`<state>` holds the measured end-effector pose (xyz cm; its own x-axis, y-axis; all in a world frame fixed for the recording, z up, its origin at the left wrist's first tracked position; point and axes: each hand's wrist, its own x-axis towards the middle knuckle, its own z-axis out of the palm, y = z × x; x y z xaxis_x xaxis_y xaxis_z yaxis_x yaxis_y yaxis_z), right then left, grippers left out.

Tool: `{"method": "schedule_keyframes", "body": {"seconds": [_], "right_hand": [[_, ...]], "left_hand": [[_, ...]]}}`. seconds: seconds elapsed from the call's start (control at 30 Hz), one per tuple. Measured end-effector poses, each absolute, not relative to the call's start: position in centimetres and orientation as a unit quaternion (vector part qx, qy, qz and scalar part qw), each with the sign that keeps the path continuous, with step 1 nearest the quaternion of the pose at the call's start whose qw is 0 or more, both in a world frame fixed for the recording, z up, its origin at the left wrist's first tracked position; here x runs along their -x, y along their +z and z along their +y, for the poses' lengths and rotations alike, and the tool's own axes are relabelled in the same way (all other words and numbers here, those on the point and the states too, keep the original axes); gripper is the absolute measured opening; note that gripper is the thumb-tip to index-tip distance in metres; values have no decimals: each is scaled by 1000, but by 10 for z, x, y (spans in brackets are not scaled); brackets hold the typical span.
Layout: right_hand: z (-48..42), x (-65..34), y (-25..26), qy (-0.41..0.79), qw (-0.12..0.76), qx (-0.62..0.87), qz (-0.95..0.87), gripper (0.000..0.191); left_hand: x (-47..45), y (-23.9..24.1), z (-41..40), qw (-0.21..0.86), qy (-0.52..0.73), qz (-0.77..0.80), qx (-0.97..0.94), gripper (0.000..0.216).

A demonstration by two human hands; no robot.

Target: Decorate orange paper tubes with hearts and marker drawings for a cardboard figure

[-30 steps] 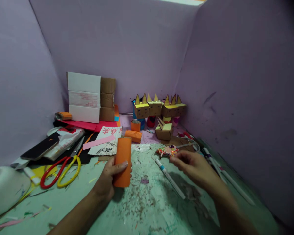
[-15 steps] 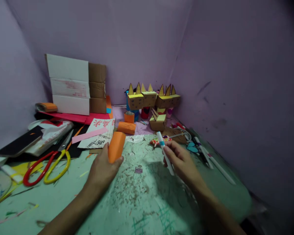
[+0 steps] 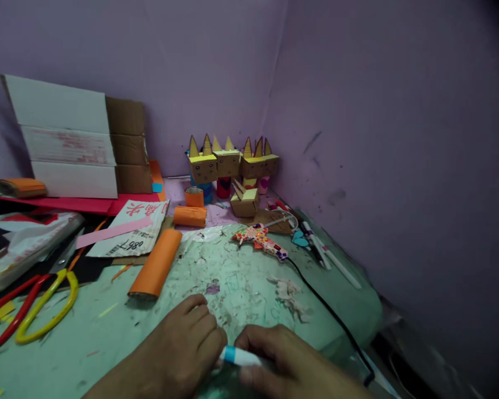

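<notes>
A white marker with a blue band (image 3: 242,356) lies sideways between my hands at the bottom middle. My left hand (image 3: 191,343) is closed around its left end, which the fingers hide. My right hand (image 3: 283,357) grips the white barrel between thumb and fingers. Beyond my left hand, an orange paper-covered tube (image 3: 156,265) lies on the green tabletop (image 3: 191,280), apart from both hands. Past my right hand rests a colourful patterned glue gun (image 3: 260,239), its black cord (image 3: 326,307) running down to the right.
Red-and-yellow-handled scissors (image 3: 45,307) lie at left, near a printed sheet (image 3: 127,235) with a pink strip. A folded cardboard panel (image 3: 69,144) leans on the wall. Horned cardboard heads (image 3: 203,168) stand at the back. Several pens (image 3: 316,244) lie along the right side; crumpled paper (image 3: 291,296) is closer.
My left hand has let go of the orange tube, now lying on the table, and closed on the marker's end. My right hand has brought the marker lower and nearer. The view has turned right.
</notes>
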<state>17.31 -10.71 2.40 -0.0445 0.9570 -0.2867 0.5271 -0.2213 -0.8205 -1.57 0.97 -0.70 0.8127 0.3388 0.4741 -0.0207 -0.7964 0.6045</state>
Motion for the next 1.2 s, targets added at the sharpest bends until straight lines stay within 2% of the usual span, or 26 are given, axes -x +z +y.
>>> {"method": "schedule_keyframes", "body": {"seconds": [0.1, 0.2, 0.27, 0.33, 0.53, 0.6, 0.7, 0.8, 0.9, 0.93, 1.07, 1.2], "right_hand": [[-118, -199, 19, 339, 282, 702, -560, 32], [-116, -228, 6, 175, 255, 760, -571, 47], [-113, -239, -6, 136, 248, 758, -588, 35], [-109, -240, -14, 140, 280, 730, -607, 25], [-79, -210, -7, 131, 395, 653, -633, 18], [-64, -192, -5, 132, 362, 661, -644, 22], [-52, -156, 0, 234, 267, 614, -705, 23], [-42, -117, 15, 331, 274, 500, -752, 18], [-11, -76, 32, 293, 337, 471, -761, 17], [3, -62, 36, 275, 330, 476, -768, 18], [41, -2, 31, 237, 205, 531, -788, 29], [12, 53, 10, 302, 203, 454, -813, 31]], "left_hand": [[21, -2, 24, 214, 302, 68, -926, 20], [28, 11, 43, 95, 324, 113, -935, 21], [34, 19, 54, 28, 353, 164, -921, 16], [40, 27, 61, 2, 379, 218, -899, 13], [62, 50, 78, 74, 492, 415, -761, 20], [71, 54, 85, 98, 535, 440, -714, 22], [86, 56, 98, 165, 588, 436, -661, 28], [101, 64, 110, 220, 591, 430, -646, 31], [113, 84, 116, 213, 583, 425, -659, 30], [115, 92, 117, 210, 585, 417, -663, 29], [116, 114, 114, 192, 571, 408, -686, 26], [112, 116, 110, 158, 537, 399, -727, 29]]}}
